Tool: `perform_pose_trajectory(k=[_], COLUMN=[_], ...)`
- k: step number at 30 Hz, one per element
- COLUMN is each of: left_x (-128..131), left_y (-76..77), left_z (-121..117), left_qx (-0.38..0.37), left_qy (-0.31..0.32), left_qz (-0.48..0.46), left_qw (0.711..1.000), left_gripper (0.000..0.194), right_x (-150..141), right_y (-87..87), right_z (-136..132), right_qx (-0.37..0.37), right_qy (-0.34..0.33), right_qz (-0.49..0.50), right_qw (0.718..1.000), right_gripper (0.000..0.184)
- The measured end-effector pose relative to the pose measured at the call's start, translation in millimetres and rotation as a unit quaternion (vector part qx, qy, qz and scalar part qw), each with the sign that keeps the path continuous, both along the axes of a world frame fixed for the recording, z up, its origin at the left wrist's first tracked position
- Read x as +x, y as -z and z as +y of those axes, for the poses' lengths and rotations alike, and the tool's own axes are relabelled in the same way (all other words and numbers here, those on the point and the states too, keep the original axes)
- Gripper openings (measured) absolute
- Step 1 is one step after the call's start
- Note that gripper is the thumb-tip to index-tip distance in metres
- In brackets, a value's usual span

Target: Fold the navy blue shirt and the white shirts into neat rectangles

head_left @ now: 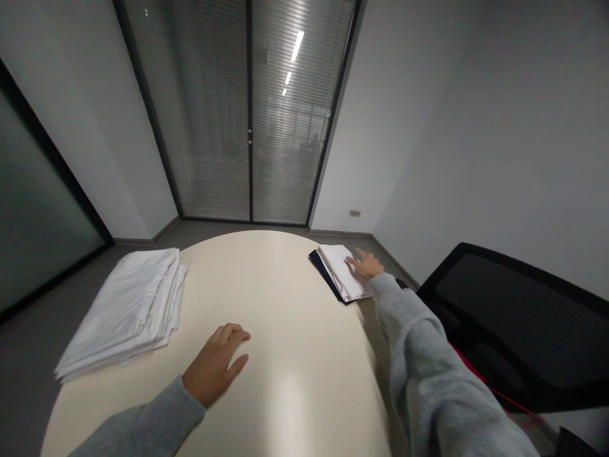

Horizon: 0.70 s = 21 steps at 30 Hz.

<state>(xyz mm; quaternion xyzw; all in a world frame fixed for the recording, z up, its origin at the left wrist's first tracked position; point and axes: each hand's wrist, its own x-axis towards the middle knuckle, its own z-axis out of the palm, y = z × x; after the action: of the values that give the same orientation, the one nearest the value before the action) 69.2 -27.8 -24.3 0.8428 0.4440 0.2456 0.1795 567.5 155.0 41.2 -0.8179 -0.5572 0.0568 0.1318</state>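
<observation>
Two hands were seen: the left hand (216, 363) empty above the counter (266, 285), thumb apart from fingers; the right hand (365, 263), its fingers spread, was laid on one small white cloth stack (340, 270) over a dark item (326, 276), partly hidden, at the right edge. One larger white stack (128, 304) was set at the left edge; bare surface was left between.

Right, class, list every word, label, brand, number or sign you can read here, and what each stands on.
There are none: no lettering can be read on the white cloths, the table, the chair or the wall.
</observation>
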Motion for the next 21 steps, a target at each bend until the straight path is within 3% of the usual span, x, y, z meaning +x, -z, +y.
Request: perform_pose_trajectory(k=[4, 9, 13, 15, 18, 21], left_x=[-1, 2, -5, -24, -73, -122], left_y=[1.9, 0.8, -27.3, -52.6, -85.9, -91.0], left_z=[0, -2, -10, -13, -10, 0], left_qx=[0.003, -0.007, 0.054, 0.122, 0.176, 0.117], left_qy=[-0.001, -0.004, -0.022, -0.084, -0.26, -0.408], left_qz=[-0.002, 0.0, 0.0, -0.004, 0.009, 0.079], left_qw=[1.0, 1.0, 0.998, 0.989, 0.949, 0.902], left_gripper=[0.029, 0.029, 0.024, 0.023, 0.029, 0.065], right_x=[-44, -80, -92, -109, -156, -214], right_y=[18.0, 45.0, 34.9, 25.3, 20.0, 32.7], right_z=[14, 6, -6, -15, -43, -90], right_qx=[-0.006, -0.03, -0.022, 0.019, 0.117, 0.155], right_qy=[0.001, -0.038, -0.052, -0.071, -0.156, -0.302], right_qz=[-0.024, -0.052, -0.084, -0.126, -0.148, -0.052], right_qw=[1.0, 0.997, 0.995, 0.989, 0.97, 0.939], right_gripper=[0.078, 0.078, 0.072, 0.068, 0.061, 0.056])
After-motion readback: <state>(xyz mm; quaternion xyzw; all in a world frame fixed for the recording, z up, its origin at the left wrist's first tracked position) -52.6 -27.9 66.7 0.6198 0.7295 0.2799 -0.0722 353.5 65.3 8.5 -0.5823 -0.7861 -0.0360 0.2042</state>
